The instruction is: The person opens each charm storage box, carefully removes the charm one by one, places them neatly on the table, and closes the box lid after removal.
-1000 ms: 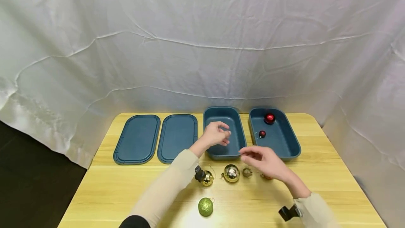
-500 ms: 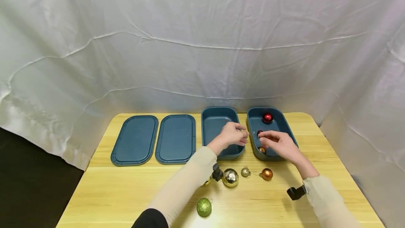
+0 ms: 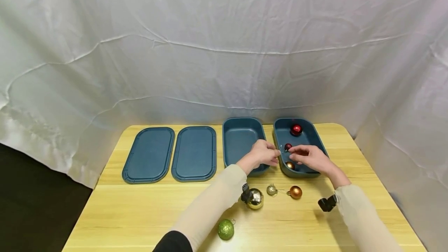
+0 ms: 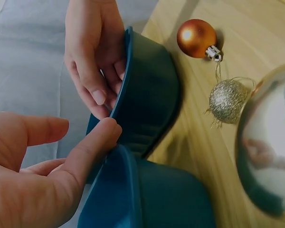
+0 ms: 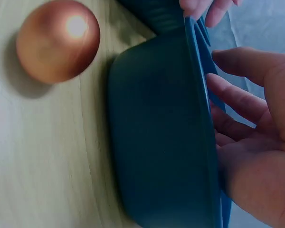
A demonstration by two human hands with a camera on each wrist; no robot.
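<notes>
My left hand (image 3: pixel 260 154) is over the gap between two blue boxes, fingers loosely extended. One fingertip is right at the rim of the right box (image 4: pixel 128 71) in the left wrist view. My right hand (image 3: pixel 313 159) hovers over the right box with relaxed, bent fingers, nothing visible between them. Inside that box lie a shiny red bauble (image 3: pixel 296 129), a small dark red bauble (image 3: pixel 288 147) near my right fingertips, and a small copper bauble (image 3: pixel 290 165). The left box (image 3: pixel 241 137) shows no baubles.
In front of the boxes sit an orange bauble (image 3: pixel 295 192), a small glittery gold bauble (image 3: pixel 271 189) and a big shiny gold bauble (image 3: pixel 256 199). A green glitter bauble (image 3: pixel 226 229) lies nearer. Two flat blue lids (image 3: pixel 148 154) rest on the left.
Both hands have moved right, the right one up from the table's baubles to over the right box. A copper bauble now shows in that box. My left sleeve now hides another gold bauble.
</notes>
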